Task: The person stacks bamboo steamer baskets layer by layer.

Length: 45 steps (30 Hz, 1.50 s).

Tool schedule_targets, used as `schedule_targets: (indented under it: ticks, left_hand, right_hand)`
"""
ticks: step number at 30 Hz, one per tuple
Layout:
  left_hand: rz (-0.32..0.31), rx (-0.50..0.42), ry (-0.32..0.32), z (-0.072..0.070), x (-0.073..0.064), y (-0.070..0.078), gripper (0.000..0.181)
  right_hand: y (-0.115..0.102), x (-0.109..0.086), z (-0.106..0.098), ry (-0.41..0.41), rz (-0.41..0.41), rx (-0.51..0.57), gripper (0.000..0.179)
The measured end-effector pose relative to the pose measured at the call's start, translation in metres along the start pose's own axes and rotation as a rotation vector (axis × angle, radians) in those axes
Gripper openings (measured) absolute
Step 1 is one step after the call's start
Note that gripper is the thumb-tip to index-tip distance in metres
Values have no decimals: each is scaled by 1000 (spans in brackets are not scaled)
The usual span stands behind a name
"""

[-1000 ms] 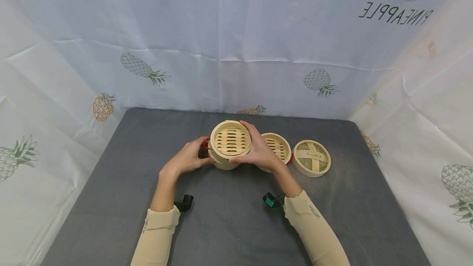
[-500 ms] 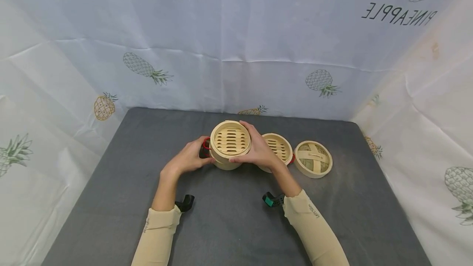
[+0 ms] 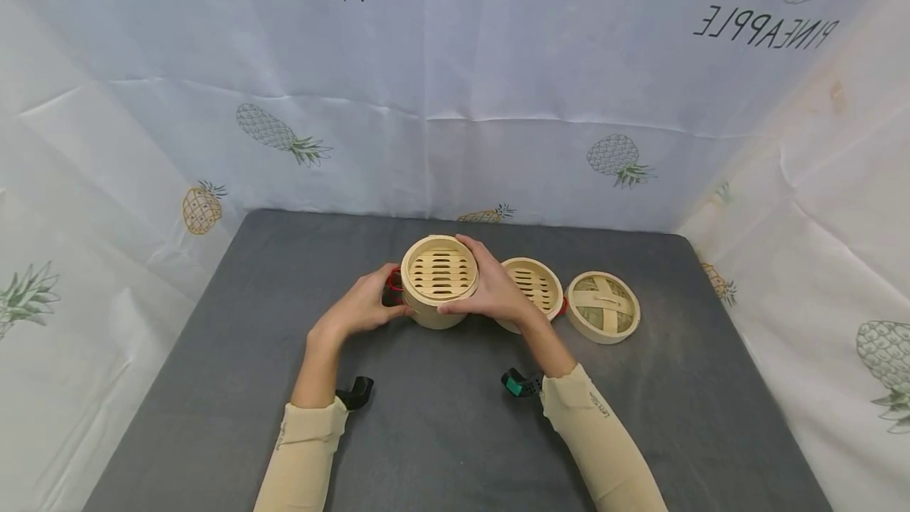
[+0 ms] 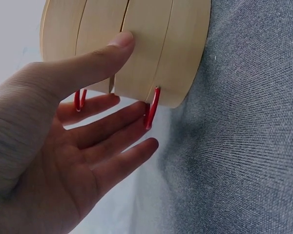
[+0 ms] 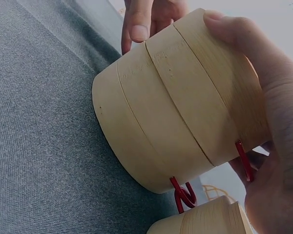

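Observation:
Two round bamboo steamer baskets stand stacked in the head view, the upper steamer basket [image 3: 440,269] squarely over the lower steamer basket [image 3: 437,318]. My right hand [image 3: 495,288] grips the upper one from the right, thumb in front and fingers behind. On the left, my left hand [image 3: 361,303] holds the lower basket; its thumb [image 4: 112,51] lies at the seam and its fingertips reach the far side near the red handles [image 4: 152,108]. In the right wrist view the seam between the baskets looks closed.
Right of the stack sits another slatted steamer basket [image 3: 532,284] with a red handle, partly behind my right hand. Beside it lies a woven bamboo lid [image 3: 603,307]. A grey cloth [image 3: 455,441] covers the table; pineapple-print curtains [image 3: 426,62] surround it.
My right hand has shifted the upper steamer basket slightly left, so it now lines up with the lower one. My left hand has stayed in place.

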<state>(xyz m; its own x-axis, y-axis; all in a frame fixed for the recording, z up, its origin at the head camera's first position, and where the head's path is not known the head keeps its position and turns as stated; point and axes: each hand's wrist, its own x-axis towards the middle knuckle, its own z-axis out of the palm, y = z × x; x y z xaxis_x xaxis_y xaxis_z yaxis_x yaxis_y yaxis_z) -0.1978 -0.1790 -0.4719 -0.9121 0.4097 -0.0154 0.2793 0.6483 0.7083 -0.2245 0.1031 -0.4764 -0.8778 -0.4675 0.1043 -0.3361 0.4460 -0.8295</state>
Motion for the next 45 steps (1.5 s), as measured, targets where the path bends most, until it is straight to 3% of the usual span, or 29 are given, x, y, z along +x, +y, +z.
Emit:
schedule_targets:
  ticks: [20,28,45]
  left_hand:
    - [-13,-19,-17,1,-2,0,79]
    - [-12,-8,-12,1,-1,1,80]
    - [-8,6,-13,0,0,1,80]
  right_hand:
    - [4,0,2,-29,16,64,137]
    - [2,-2,0,-22,6,35,146]
    - [-3,-36,-19,114,-54,15,132]
